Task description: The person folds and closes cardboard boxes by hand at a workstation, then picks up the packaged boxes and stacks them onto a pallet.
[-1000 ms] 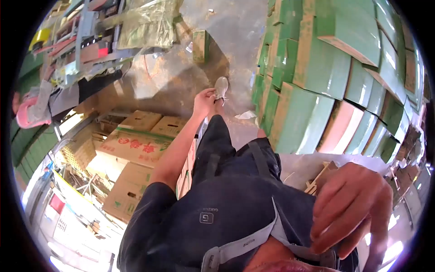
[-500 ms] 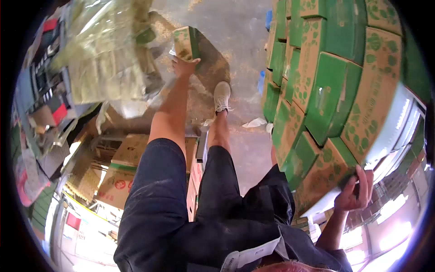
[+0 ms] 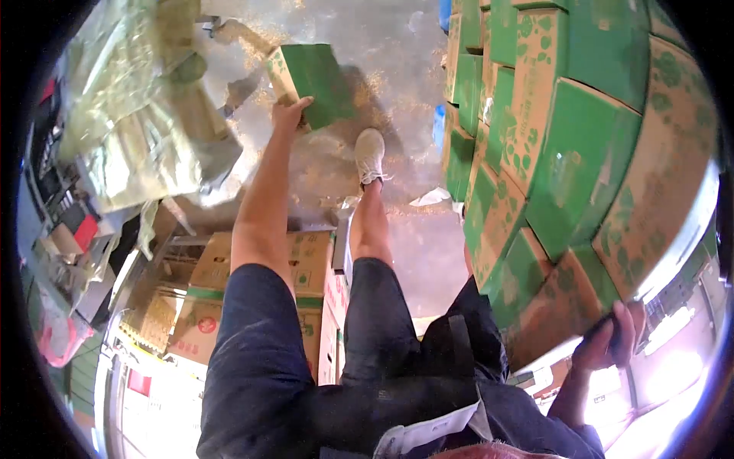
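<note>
My left hand (image 3: 289,115), arm stretched out over the floor, grips the near edge of a small green and brown cardboard box (image 3: 319,83). The box is tilted, its broad green face toward me and its printed brown side to the left. Low on the right, my right hand (image 3: 609,340) has its fingers curled beside the lower corner of a stacked brown and green carton (image 3: 562,294). Something dark shows at its fingers, too unclear to name.
Stacked green and brown cartons (image 3: 581,157) form a wall on my right. A plastic-wrapped pile (image 3: 145,115) stands at the left. Below it are brown cartons (image 3: 199,325). White scrap (image 3: 432,197) and crumbs lie on the concrete floor (image 3: 390,57).
The held box has turned, so its green face now shows broadly instead of its printed brown side. My left hand has shifted slightly left, and the whole view has shifted somewhat.
</note>
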A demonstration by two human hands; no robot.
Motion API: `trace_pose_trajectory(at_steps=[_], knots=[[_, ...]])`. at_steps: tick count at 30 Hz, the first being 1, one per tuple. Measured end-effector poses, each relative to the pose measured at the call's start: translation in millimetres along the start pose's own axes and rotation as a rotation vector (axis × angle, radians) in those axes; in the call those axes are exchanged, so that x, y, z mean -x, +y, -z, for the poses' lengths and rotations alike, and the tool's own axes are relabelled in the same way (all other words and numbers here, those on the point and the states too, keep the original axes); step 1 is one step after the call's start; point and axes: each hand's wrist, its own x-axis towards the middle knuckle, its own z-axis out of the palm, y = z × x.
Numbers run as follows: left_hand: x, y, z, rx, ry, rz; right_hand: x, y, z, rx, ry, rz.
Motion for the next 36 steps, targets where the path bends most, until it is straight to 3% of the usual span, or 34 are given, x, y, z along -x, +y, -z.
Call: trace_pose_trajectory(at_steps=[2, 6, 9, 14, 16, 18, 19, 20, 21, 22, 24, 25, 27, 28, 31, 32, 33, 34, 35, 36], knots=[[41, -8, 23, 0.226, -0.265, -0.057, -5, -3, 1, 0.056, -0.031, 0.003], [169, -2, 54, 0.371, -0.335, -0.065, -19, -7, -12, -0.028, 0.002, 0.062], [250, 17, 83, 0.567, -0.537, 0.015, -29, -19, -5, -0.11, -0.058, -0.013], [374, 68, 127, 0.698, -0.544, -0.045, -36, -18, 1, -0.281, -0.078, -0.032], [405, 75, 145, 0.747, -0.502, -0.013, -44, -21, 12, -0.281, -0.227, -0.099], [445, 99, 162, 0.662, -0.398, -0.009, -46, -36, 27, -0.615, -0.198, -0.174], [461, 115, 164, 0.668, -0.423, -0.103, -41, -26, 23, -0.633, -0.267, -0.004], [470, 130, 168, 0.601, -0.462, -0.129, -46, -53, 57, -0.879, -0.465, -0.182], [482, 146, 164, 0.576, -0.473, -0.193, -41, -59, 58, -1.192, -0.517, -0.205], [491, 159, 159, 0.533, -0.441, -0.236, -36, -65, 68, -1.295, -0.573, -0.229], [517, 200, 138, 0.456, -0.502, -0.398, -23, -67, 96, -1.045, -0.324, -0.088], [522, 213, 131, 0.403, -0.487, -0.348, -12, -58, 105, -1.02, -0.241, -0.115], [537, 244, 106, 0.323, -0.638, -0.433, 8, -40, 102, -1.218, -0.237, -0.341], [546, 258, 94, 0.282, -0.722, -0.48, 18, -28, 105, -1.221, -0.181, -0.342], [577, 292, 36, 0.094, -0.812, -0.536, 54, 10, 149, -1.603, 0.081, -0.388], [606, 307, -8, 0.005, -0.851, -0.561, 70, 46, 154, -1.702, 0.252, -0.498], [631, 318, -42, 0.102, -1.01, -0.507, 81, 64, 180, -1.819, 0.289, -0.669], [658, 324, -68, 0.198, -1.16, -0.437, 90, 85, 200, -1.872, 0.391, -0.532], [680, 331, -93, 0.139, -1.25, -0.477, 106, 105, 204, -2.007, 0.508, -0.702], [696, 334, -111, 0.085, -1.34, -0.517, 118, 131, 209, -2.037, 0.648, -0.729]])
